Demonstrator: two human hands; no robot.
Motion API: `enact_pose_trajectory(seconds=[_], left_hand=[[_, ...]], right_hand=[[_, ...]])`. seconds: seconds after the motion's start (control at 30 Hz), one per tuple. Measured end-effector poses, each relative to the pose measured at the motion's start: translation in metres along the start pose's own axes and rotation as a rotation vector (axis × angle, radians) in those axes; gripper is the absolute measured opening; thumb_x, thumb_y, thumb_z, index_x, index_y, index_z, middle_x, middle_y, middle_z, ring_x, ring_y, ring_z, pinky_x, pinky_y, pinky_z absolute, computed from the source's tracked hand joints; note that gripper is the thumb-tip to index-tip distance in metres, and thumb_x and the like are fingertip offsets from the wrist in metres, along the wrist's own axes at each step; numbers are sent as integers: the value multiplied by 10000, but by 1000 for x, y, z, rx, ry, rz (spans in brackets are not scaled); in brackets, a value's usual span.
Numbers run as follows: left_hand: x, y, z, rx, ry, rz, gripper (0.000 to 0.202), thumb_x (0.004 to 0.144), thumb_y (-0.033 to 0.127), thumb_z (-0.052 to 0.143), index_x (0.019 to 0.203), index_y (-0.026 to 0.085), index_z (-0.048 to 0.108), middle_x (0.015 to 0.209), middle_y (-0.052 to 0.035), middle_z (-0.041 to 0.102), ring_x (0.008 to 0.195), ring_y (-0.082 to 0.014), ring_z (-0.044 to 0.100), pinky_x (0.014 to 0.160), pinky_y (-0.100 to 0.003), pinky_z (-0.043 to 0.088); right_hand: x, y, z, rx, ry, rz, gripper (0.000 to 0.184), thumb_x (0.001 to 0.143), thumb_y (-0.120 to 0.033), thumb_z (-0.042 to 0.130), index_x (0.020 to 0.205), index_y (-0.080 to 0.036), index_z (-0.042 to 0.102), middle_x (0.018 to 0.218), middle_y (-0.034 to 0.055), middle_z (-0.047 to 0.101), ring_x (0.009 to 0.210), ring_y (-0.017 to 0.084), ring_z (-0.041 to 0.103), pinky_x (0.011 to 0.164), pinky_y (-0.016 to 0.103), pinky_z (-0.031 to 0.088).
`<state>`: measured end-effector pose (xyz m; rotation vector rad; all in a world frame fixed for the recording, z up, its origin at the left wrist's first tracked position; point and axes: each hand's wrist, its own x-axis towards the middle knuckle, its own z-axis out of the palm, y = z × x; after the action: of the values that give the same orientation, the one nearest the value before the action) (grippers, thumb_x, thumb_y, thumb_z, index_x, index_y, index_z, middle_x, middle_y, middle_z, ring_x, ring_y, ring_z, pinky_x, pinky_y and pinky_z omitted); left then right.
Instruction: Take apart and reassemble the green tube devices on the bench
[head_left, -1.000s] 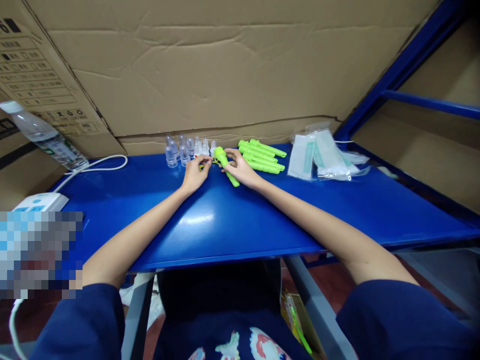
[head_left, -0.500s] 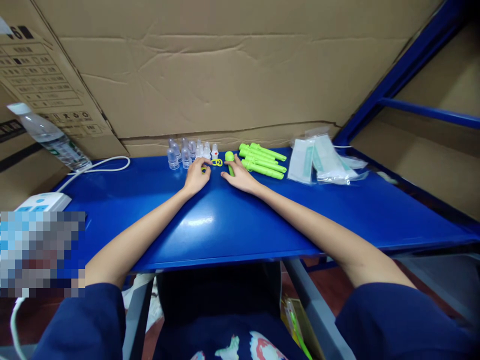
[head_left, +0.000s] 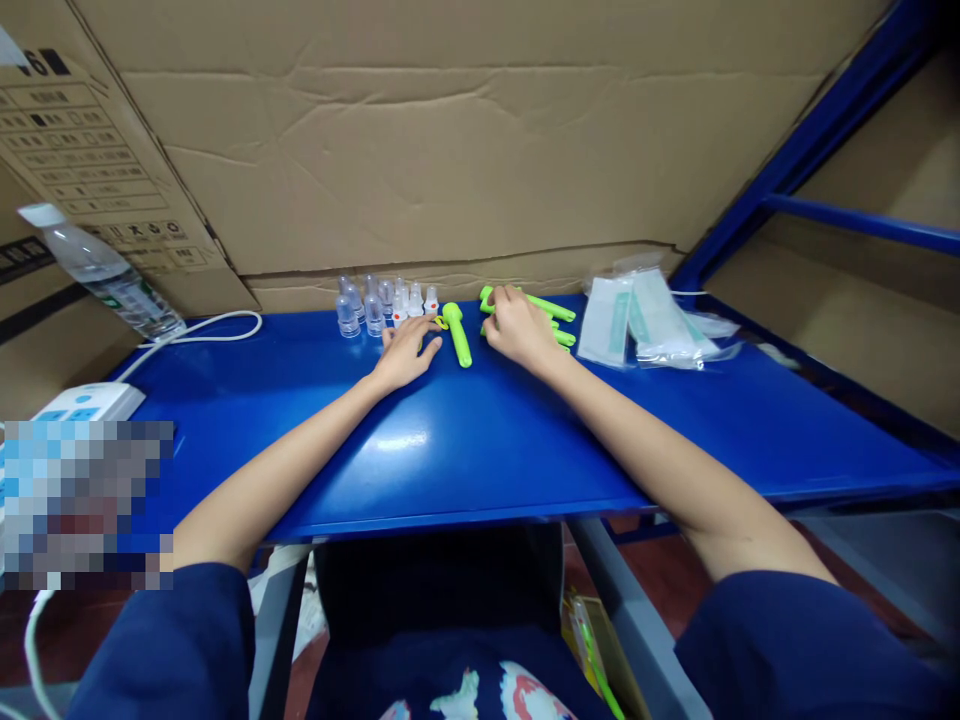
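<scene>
My left hand (head_left: 409, 354) lies on the blue tabletop with its fingers stretched out and thumb apart, over small yellow plastic loops (head_left: 441, 322). Just right of those fingers lies a single bright green plastic stick (head_left: 459, 338) with a rounded head, touched by neither hand. My right hand (head_left: 517, 325) is closed over the left ends of several similar green sticks (head_left: 551, 308), its fingers curled on one; the exact grip is partly hidden. Small clear domed plastic pieces (head_left: 348, 313) stand behind my left hand, some with white bottoms and red marks.
White and pale green packets in clear plastic (head_left: 606, 322) lie at the right of the blue table (head_left: 465, 450). At the left are a tilted water bottle (head_left: 120, 285), a white cable (head_left: 217, 337) and a power strip (head_left: 105, 402). Cardboard (head_left: 480, 150) walls off the back.
My right hand has left the single green stick, which now lies uncovered, and moved right onto the group of green sticks. The left hand has shifted slightly right, its fingers now straighter.
</scene>
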<state>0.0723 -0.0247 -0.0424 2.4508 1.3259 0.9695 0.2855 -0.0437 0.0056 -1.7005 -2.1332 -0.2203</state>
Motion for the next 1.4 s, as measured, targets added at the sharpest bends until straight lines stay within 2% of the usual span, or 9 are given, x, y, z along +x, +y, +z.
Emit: enact_pose_trajectory(seconds=[0.1,0.2,0.47,0.6,0.73,1.03,1.27,1.4], left_hand=[[0,2,2,51,-129,26,405,998,359,483,1377,250,576,1561,-113,493,1472,-342,386,1143,-602,301],[1,2,4,84,-190,3,484,1003,370,451,1475,270,482,1565,-111,488,1482,-353,361,1126,-620,297],[2,1,7,177,-158,-45,473,993,421,450,1401,211,565,1487,-166,531,1377,-400,417,1082,-630,316],[3,0,8,206,-168,-49,467,993,424,438,1404,243,567,1475,-144,530,1353,-398,428,1072,-623,332],[5,1,9,243,-171,-66,472,984,360,438,1441,294,537,1437,-137,544,1302,-406,471,1041,-644,349],[18,7,11,301,-127,-14,331,970,343,477,1229,197,623,1339,-184,591,1249,-412,512,1085,-695,271],[16,7,12,237,-83,-45,217,949,315,535,1093,174,616,1255,-196,598,1213,-405,533,1044,-647,333],[13,13,9,279,-82,-74,181,961,303,524,1043,163,606,1228,-183,623,1221,-386,533,1044,-608,343]], right_hand=[[-2,2,-5,-108,-101,51,383,909,-181,415,1240,-48,553,1212,268,636,1143,393,600,893,487,503],[-4,2,-5,-176,-160,41,397,913,-186,417,1254,-44,564,1230,274,626,1161,394,586,878,480,515],[-8,-1,-3,-236,-220,37,433,895,-211,486,1256,9,579,1260,300,594,1211,404,544,900,486,521],[-7,2,0,-232,-233,32,409,915,-262,502,1213,-15,636,1229,287,614,1201,397,562,920,483,527],[-5,4,3,-225,-203,11,398,916,-305,523,1183,-49,670,1215,279,632,1179,407,578,896,502,541],[-2,0,2,-173,-176,-66,372,924,-338,545,1142,-64,673,1201,246,663,1125,383,624,890,451,528],[1,0,2,-101,-101,-7,463,972,-412,499,1250,-51,586,1174,242,699,1081,406,664,880,463,506],[1,1,4,-16,-45,45,576,1022,-482,388,1385,-44,482,1078,245,725,1011,413,687,833,458,497]])
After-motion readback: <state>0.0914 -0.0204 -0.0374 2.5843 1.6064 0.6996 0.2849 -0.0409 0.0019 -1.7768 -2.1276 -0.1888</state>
